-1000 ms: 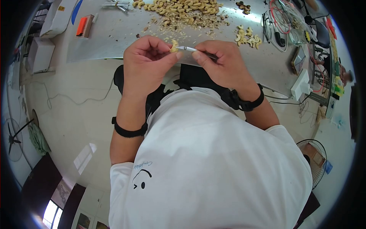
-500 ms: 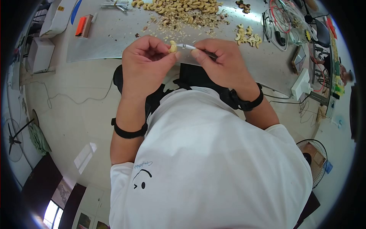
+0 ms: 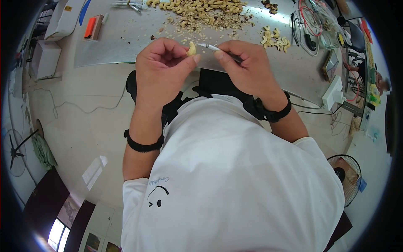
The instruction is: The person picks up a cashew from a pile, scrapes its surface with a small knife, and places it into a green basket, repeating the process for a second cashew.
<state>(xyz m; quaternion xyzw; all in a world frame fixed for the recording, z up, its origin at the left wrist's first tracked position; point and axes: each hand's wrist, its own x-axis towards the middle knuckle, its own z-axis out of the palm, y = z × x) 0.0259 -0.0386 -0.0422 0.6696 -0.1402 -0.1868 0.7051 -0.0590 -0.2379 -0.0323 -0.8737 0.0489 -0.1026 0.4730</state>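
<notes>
Between the thumb and fingers of my left hand (image 3: 164,69) is a pale curved cashew nut (image 3: 192,49), held over the table's near edge. My right hand (image 3: 245,67) grips a slim white tool (image 3: 209,47) like a pen, its thin tip pointing left at the cashew with a small gap between them. Beyond my hands lie a large heap of cashews (image 3: 201,6) and many small broken bits (image 3: 195,23). A smaller group of cashews (image 3: 275,40) lies to the right.
On the metal table (image 3: 121,46) are an orange-and-brown block (image 3: 93,27), several white pens or tools (image 3: 128,4), dark nuts (image 3: 270,6), tangled cables (image 3: 308,25) and a phone-like device (image 3: 331,64). A white power strip (image 3: 333,93) is at the right edge. A fan (image 3: 346,176) stands lower right.
The tool tip has drawn back from the cashew, opening a small gap. The cashew is tilted more upright in my left hand.
</notes>
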